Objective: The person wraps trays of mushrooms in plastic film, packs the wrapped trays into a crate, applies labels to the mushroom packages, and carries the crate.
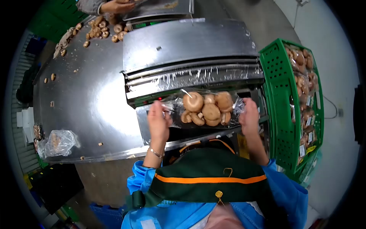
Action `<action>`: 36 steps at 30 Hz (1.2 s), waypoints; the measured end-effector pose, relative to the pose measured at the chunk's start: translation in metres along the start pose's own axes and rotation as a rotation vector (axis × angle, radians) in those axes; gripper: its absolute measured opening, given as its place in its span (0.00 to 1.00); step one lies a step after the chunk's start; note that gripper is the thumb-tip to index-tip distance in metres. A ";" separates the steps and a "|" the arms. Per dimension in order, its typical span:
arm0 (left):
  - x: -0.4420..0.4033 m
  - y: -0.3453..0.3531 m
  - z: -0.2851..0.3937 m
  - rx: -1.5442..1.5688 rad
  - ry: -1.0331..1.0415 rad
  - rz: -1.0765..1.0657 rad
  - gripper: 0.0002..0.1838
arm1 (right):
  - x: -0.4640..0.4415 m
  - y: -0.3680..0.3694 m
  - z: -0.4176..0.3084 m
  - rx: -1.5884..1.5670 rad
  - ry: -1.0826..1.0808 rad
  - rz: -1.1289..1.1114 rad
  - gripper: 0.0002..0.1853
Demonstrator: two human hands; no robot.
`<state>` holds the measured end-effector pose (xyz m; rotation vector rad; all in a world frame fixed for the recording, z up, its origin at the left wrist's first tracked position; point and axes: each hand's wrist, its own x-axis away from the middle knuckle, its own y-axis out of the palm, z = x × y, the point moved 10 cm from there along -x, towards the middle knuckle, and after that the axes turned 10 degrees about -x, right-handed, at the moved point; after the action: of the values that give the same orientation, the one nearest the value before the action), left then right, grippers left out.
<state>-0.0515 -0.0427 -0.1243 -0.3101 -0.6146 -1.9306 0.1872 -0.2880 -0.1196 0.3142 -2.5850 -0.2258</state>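
Note:
Several brown mushrooms (211,111) sit in a dark tray, with clear plastic film (176,108) drawn over them. My left hand (158,121) is closed on the film at the tray's left end, its fingertips partly hidden. At the opposite end, my right hand (249,117) grips a gathered bunch of the same film (238,105). Just beyond the tray stands a metal wrapping machine (190,42), with film stretched across its front rollers (194,74). A small red light glows on its front near my left hand.
To the right, a green crate (277,72) holds several wrapped mushroom packs (305,91). Loose mushrooms (100,27) lie on the steel table (84,99) at the far left. A crumpled plastic bag (59,144) rests near its left edge. Another person's hand (117,6) is at the top.

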 end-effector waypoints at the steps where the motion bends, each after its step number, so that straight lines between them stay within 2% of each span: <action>1: 0.015 -0.018 0.006 0.055 -0.124 0.191 0.14 | -0.001 -0.011 -0.002 -0.152 0.102 0.029 0.07; 3: 0.031 -0.050 -0.017 0.226 -0.246 0.034 0.14 | 0.022 -0.019 -0.008 -0.280 0.262 -0.159 0.06; 5: 0.072 -0.109 -0.065 0.289 -0.488 0.443 0.15 | 0.046 -0.059 0.022 -0.402 0.406 0.012 0.11; 7: 0.106 -0.095 -0.081 0.073 -0.525 -0.018 0.13 | 0.055 -0.121 0.129 -0.509 0.654 -0.026 0.08; 8: 0.112 -0.093 -0.108 -0.011 -0.581 -0.090 0.12 | 0.059 -0.123 0.144 -0.013 0.580 -0.014 0.06; 10: 0.109 -0.081 -0.169 -0.063 -0.690 -0.093 0.11 | 0.065 -0.062 0.162 0.656 0.482 -0.337 0.20; 12: 0.102 -0.052 -0.189 -0.024 -0.720 -0.196 0.11 | 0.110 0.020 0.144 0.288 0.313 -1.037 0.23; 14: 0.102 -0.014 -0.177 0.092 -0.721 -0.371 0.10 | 0.129 0.030 0.146 0.363 0.593 -0.893 0.19; 16: 0.107 0.027 -0.154 0.207 -0.713 -0.574 0.10 | 0.151 0.053 0.088 0.086 0.678 -0.764 0.17; 17: 0.110 0.047 -0.142 0.247 -0.709 -0.680 0.10 | 0.165 0.032 0.104 -0.156 1.085 -0.418 0.22; 19: 0.121 0.088 -0.121 0.326 -0.671 -0.913 0.10 | 0.182 0.032 0.043 -1.003 0.902 -0.666 0.29; 21: 0.131 0.132 -0.092 0.340 -0.598 -1.128 0.10 | 0.174 0.010 0.017 -0.404 0.412 -0.999 0.40; 23: 0.134 0.177 -0.064 0.062 -0.527 -1.174 0.10 | 0.143 -0.028 -0.001 -0.232 0.339 -0.728 0.47; 24: 0.139 0.198 -0.050 -0.170 -0.562 -1.139 0.11 | 0.123 -0.047 -0.050 -0.130 -0.029 -0.665 0.46; 25: 0.142 0.236 -0.019 -0.436 -0.270 -1.256 0.10 | 0.112 -0.070 -0.091 -0.472 -0.114 -0.628 0.43; 26: 0.146 0.280 0.015 -0.601 0.185 -1.384 0.10 | 0.102 -0.117 -0.127 -0.452 -0.262 -0.557 0.37; 27: 0.158 0.320 0.040 -0.738 0.654 -1.473 0.09 | 0.094 -0.165 -0.161 -0.423 -0.407 -0.474 0.35; 29: 0.137 0.386 0.035 -0.797 0.557 -1.368 0.07 | 0.075 -0.252 -0.233 -0.695 -0.437 -0.046 0.33; 31: 0.144 0.473 0.036 -0.939 0.847 -1.349 0.08 | 0.029 -0.322 -0.285 -0.574 -0.402 -0.065 0.31; 33: 0.156 0.558 0.010 -0.951 1.162 -1.441 0.11 | -0.020 -0.385 -0.302 -0.500 -0.409 0.138 0.29; 35: 0.152 0.629 -0.032 -1.050 1.554 -1.354 0.14 | -0.066 -0.418 -0.305 -0.500 -0.371 0.254 0.27; 36: 0.144 0.656 -0.058 -1.200 1.638 -1.292 0.16 | -0.093 -0.434 -0.302 -0.511 -0.390 0.314 0.26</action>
<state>0.4822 -0.4015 0.0779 1.1929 1.8579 -2.5471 0.4982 -0.7092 -0.0027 -0.3511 -2.7758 -0.8814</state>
